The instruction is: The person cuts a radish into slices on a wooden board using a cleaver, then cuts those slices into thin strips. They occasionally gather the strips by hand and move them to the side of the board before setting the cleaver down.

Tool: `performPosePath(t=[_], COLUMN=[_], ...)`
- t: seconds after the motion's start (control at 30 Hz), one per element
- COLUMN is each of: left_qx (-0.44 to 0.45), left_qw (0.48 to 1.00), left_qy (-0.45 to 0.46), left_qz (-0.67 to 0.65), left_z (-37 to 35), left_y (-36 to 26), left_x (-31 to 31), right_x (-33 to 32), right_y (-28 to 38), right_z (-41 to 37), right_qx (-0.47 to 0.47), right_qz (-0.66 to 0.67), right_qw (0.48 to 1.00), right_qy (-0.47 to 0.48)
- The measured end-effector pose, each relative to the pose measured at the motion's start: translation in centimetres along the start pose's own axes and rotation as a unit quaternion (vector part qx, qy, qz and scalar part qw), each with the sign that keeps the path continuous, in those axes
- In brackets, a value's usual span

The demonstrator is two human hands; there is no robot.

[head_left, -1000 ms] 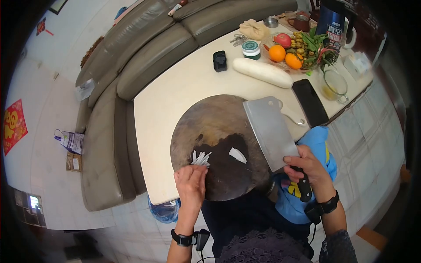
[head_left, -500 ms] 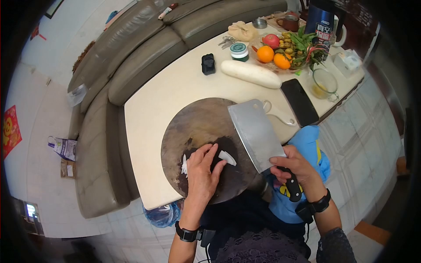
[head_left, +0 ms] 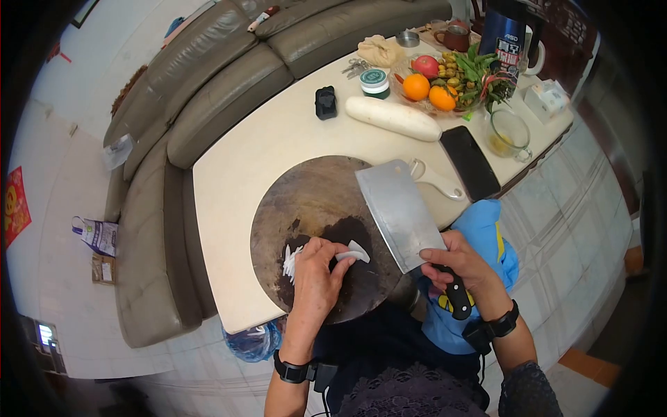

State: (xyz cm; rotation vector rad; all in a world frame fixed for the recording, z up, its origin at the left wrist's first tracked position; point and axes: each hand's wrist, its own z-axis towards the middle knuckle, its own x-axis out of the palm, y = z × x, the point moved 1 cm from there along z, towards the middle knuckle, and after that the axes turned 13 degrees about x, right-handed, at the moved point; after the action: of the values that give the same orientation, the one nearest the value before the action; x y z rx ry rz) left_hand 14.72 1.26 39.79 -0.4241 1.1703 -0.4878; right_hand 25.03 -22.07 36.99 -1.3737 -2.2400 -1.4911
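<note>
A round wooden chopping board (head_left: 299,187) lies on the table's near end. Over its lower part, my left hand (head_left: 318,278) has its fingers curled, with thumb and fingertips closed on the edge of some white radish slices (head_left: 357,252). Thin white shreds (head_left: 290,263) lie on the board, left of that hand and partly hidden by it. My right hand (head_left: 462,264) grips the black handle of a cleaver (head_left: 397,208), thumb against the base of the blade. The wide blade is held above the board's right side, apart from the slices.
Beyond the board lie a whole white radish (head_left: 392,119), a white-handled peeler (head_left: 439,181) and a phone (head_left: 470,162). A glass cup (head_left: 508,133), fruit bowl (head_left: 399,87), green-white jar (head_left: 374,84) and blue flask (head_left: 501,42) stand farther back. Blue cloth (head_left: 486,236) hangs at the right.
My left hand has closed its fingers and taken hold of the radish slices, which it was only beside before. The cleaver stays nearly in place in my right hand.
</note>
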Motion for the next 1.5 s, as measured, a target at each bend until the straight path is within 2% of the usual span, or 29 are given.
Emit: performPosePath(t=[0.03, 0.1, 0.13, 0.2, 0.23, 0.3, 0.33, 0.4, 0.43, 0.47, 0.53, 0.6, 0.67, 0.9, 0.97, 1.13, 1.4, 1.5], left_qx=[0.0, 0.071, 0.071, 0.16, 0.157, 0.192, 0.189, 0.17, 0.154, 0.148, 0.144, 0.136, 0.129, 0.087, 0.083, 0.093, 0.092, 0.084], left_qw=[1.0, 0.996, 0.996, 0.98, 0.98, 0.97, 0.971, 0.969, 0.974, 0.975, 0.975, 0.976, 0.977, 0.991, 0.991, 0.989, 0.989, 0.99], left_qy=[-0.002, -0.021, -0.023, -0.043, -0.043, -0.031, -0.03, -0.041, -0.031, -0.029, -0.021, -0.026, -0.029, -0.001, 0.0, -0.028, -0.019, -0.008], left_qz=[-0.001, 0.044, 0.043, 0.111, 0.11, 0.147, 0.143, 0.176, 0.165, 0.163, 0.167, 0.168, 0.167, 0.107, 0.103, 0.112, 0.113, 0.112], left_z=[-0.1, -0.8, -1.3, -2.8, -3.5, -5.4, -6.5, -8.3, -8.7, -9.1, -9.9, -10.9, -11.5, -12.9, -12.8, -12.2, -12.9, -12.3], left_y=[-0.1, -0.4, -0.6, -1.4, -1.7, -2.4, -2.3, -1.8, -1.9, -1.8, -1.5, -1.8, -1.8, -1.4, -1.4, -1.5, -1.3, -1.9], left_x=[0.0, -0.2, -0.3, -0.7, -1.1, -1.8, -1.7, -1.8, -2.1, -2.0, -1.8, -1.6, -1.3, -0.5, -0.4, -0.5, -0.4, -0.8], right_x=[0.1, 0.2, 0.1, -0.1, 0.2, 1.1, 1.8, 4.2, 5.4, 6.3, 7.9, 9.1, 10.1, 11.3, 11.2, 11.5, 12.5, 13.0], right_y=[0.0, 0.0, -0.1, -0.1, 0.0, 0.8, 1.2, 2.0, 2.3, 2.1, 1.4, 1.7, 2.1, 2.5, 2.5, 3.3, 3.4, 2.4], right_z=[0.0, -0.2, -0.3, -0.8, -1.2, -2.9, -3.7, -4.6, -5.0, -5.0, -5.2, -5.6, -5.5, -4.6, -4.4, -3.8, -2.1, -0.6], right_qx=[0.0, 0.001, 0.002, -0.018, -0.015, 0.036, 0.042, -0.041, -0.057, -0.052, -0.085, -0.089, -0.048, -0.031, -0.054, -0.051, -0.044, -0.1], right_qz=[-0.002, -0.006, -0.008, -0.09, -0.091, -0.265, -0.264, -0.523, -0.582, -0.583, -0.687, -0.699, -0.731, -0.736, -0.744, -0.759, -0.777, -0.769], right_qw=[1.0, 1.0, 1.0, 0.996, 0.996, 0.962, 0.962, 0.847, 0.808, 0.808, 0.72, 0.709, 0.681, 0.675, 0.665, 0.645, 0.623, 0.625], right_qy=[0.0, -0.018, -0.018, -0.01, -0.01, -0.055, -0.057, -0.082, -0.069, -0.065, -0.056, -0.038, 0.006, 0.044, 0.048, 0.069, 0.077, 0.081])
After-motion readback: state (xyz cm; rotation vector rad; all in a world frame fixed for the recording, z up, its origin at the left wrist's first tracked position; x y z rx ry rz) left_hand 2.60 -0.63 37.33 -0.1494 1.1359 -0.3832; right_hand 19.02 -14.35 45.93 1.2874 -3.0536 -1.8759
